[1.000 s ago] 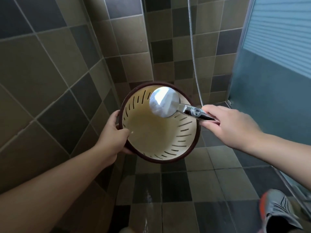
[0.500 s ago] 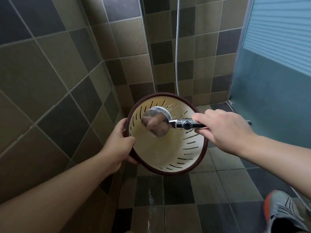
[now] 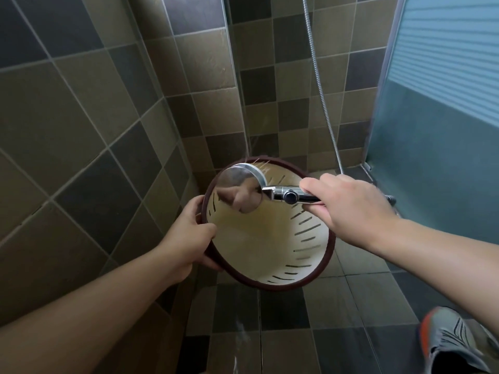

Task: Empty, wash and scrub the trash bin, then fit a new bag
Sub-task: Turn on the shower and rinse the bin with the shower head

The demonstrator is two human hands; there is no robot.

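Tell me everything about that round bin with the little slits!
The trash bin looks like plastic: cream inside, dark brown rim, thin slits round its wall. It is empty, held off the tiled floor and tipped so its mouth faces the camera. The left hand grips its rim, thumb inside. The right hand holds a chrome shower head at its mouth.

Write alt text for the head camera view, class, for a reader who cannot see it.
In a tiled shower corner, the left hand grips the rim of a slotted cream trash bin tilted toward the camera, while the right hand holds a chrome shower head over its opening. A grey shoe shows at lower right.
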